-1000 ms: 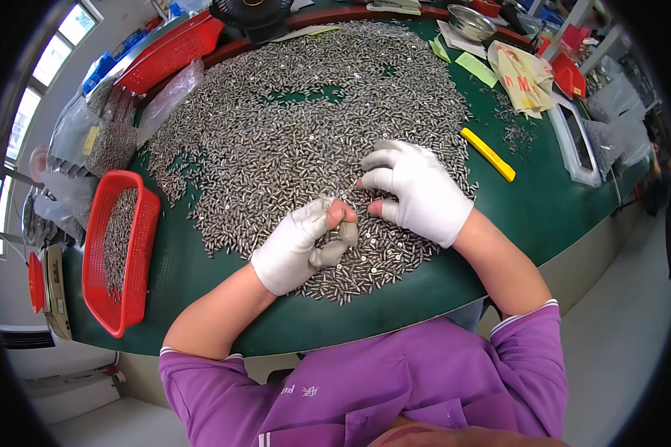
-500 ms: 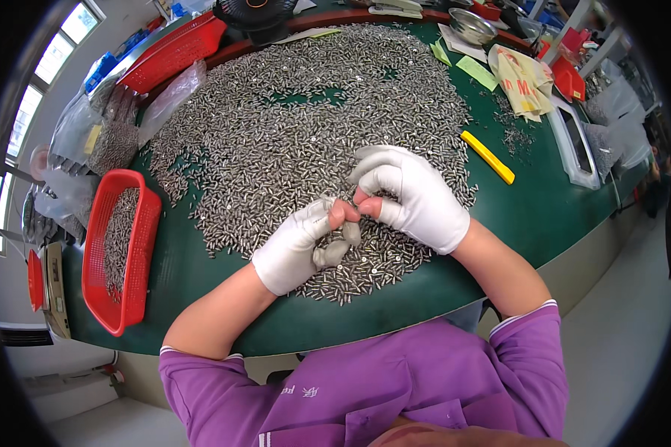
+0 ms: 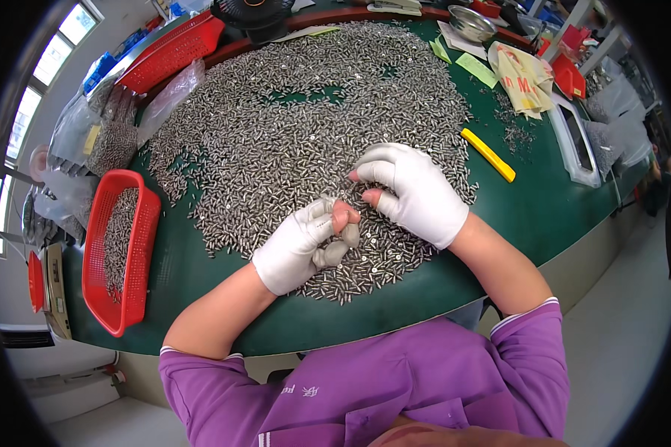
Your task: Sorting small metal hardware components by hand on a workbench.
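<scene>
Both gloved hands work at the near edge of a wide heap of small silvery metal pins (image 3: 306, 127) that covers most of the round green surface (image 3: 566, 216).

The left hand (image 3: 300, 246) is curled narrow, with bare fingertips showing through cut-off glove tips. It seems to pinch something small at the thumb and forefinger, but whether it is a pin cannot be told.

The right hand (image 3: 414, 192) lies palm down on the heap just right of it. Its fingers are bent and loosely closed over the pins, and the two hands nearly touch at the fingertips.

This looks like sorting or inspecting: pins are being drawn from the heap and checked a few at a time.

A red mesh basket (image 3: 119, 246) stands at the left edge of the surface, well apart from the hands. It already holds a layer of the same pins, so it is probably where checked ones go.

The next move likely calls for a fine pinch on single pieces and a reach left without scattering the heap.

A yellow bar-shaped tool (image 3: 487, 154) lies to the right of the heap.
</scene>
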Tool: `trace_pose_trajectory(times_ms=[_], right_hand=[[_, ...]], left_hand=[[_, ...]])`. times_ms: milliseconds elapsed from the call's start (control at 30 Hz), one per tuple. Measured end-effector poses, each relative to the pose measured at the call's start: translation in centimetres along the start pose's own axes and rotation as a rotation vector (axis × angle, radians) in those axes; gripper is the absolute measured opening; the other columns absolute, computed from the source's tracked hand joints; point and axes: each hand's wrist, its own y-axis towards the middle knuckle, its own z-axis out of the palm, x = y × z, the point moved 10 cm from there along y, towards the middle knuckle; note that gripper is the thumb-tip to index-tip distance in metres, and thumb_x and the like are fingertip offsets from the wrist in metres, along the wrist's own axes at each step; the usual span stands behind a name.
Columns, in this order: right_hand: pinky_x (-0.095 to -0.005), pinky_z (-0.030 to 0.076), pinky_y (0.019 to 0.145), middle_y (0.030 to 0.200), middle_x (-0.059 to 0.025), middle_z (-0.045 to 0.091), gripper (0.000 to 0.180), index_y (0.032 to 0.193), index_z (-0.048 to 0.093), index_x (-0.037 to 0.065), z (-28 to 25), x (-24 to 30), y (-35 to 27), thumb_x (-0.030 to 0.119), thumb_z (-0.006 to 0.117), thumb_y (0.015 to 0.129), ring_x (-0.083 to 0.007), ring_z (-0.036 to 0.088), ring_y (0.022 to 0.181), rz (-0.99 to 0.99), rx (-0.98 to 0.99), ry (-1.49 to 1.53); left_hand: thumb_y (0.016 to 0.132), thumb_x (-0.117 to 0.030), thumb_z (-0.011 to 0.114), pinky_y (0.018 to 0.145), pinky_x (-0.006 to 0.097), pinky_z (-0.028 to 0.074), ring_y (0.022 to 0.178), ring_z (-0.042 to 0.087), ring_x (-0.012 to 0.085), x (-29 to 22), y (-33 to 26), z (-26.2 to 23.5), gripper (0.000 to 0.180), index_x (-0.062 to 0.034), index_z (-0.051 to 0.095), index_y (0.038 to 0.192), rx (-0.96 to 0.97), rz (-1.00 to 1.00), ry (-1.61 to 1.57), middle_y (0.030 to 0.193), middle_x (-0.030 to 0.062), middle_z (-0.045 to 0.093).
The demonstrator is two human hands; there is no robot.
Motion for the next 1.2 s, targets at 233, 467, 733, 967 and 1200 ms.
trace_pose_trajectory(times_ms=[233,467,733,967,1200], right_hand=[[-0.0393,0.047,0.086,0.098,-0.0021,0.064,0.013,0.085,0.069,0.012,2.2,-0.8,-0.2,0.019,0.07,0.074,-0.0226,0.058,0.103,0.003,0.122,-0.122],[-0.0396,0.049,0.081,0.092,-0.0063,0.063,0.009,0.081,0.062,0.008,0.0,-0.2,0.0,0.009,0.068,0.074,-0.0267,0.06,0.094,-0.022,-0.018,-0.193],[-0.0386,0.05,0.081,0.093,-0.0045,0.065,0.017,0.083,0.069,0.01,-1.2,-2.3,-0.6,0.014,0.076,0.068,-0.0263,0.061,0.092,0.088,0.059,-0.206],[-0.0384,0.05,0.08,0.091,-0.0039,0.064,0.015,0.081,0.069,0.011,0.2,-1.9,-0.5,0.014,0.075,0.067,-0.0257,0.061,0.091,0.043,0.079,-0.179],[-0.039,0.049,0.082,0.091,-0.0062,0.064,0.01,0.076,0.062,0.007,-0.7,-0.6,-0.2,0.009,0.07,0.069,-0.0262,0.061,0.094,0.0,-0.038,-0.089]], left_hand=[[0.095,-0.038,0.057,0.05,0.021,0.029,0.054,0.038,0.0074,-0.2,0.1,0.0,0.031,-0.0089,0.059,0.105,0.017,0.021,0.055,0.082,0.0011,0.056],[0.094,-0.045,0.056,0.051,0.021,0.031,0.055,0.038,0.0075,-0.6,-0.1,0.0,0.039,-0.0082,0.057,0.107,-0.064,0.032,0.081,0.085,0.0026,0.055],[0.092,-0.06,0.044,0.047,0.025,0.023,0.045,0.025,0.0094,-0.4,0.4,-0.3,0.046,-0.0154,0.047,0.081,-0.008,0.036,-0.126,0.055,-0.002,0.032],[0.094,-0.056,0.044,0.045,0.025,0.022,0.043,0.026,0.0084,-1.1,0.1,-0.1,0.042,-0.0162,0.051,0.082,0.002,0.064,-0.182,0.053,-0.0047,0.029],[0.094,-0.04,0.058,0.05,0.022,0.03,0.055,0.037,0.0081,-0.3,0.1,0.0,0.029,-0.0122,0.056,0.103,-0.002,0.011,-0.098,0.076,-0.0022,0.049]])
